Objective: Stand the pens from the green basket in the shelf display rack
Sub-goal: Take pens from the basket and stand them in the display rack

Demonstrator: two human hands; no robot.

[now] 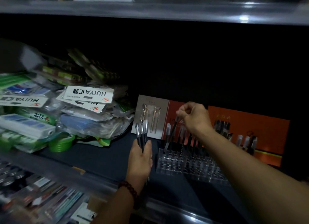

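Below the right grip (194,117), whose fingertips pinch the top of one pen (171,131), the barrel slants down to the left end of the clear display rack (184,163) on the shelf (100,158). Judging by that tilt, bring the pen upright over a free hole before lowering, and release only once it seats. Left of it, the left grip (141,160) curls round three spare pens (142,133), best kept clear of the rack.

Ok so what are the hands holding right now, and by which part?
The left hand grips a bunch of pens around their lower barrels; the right hand pinches one pen by its top end, at the clear rack.
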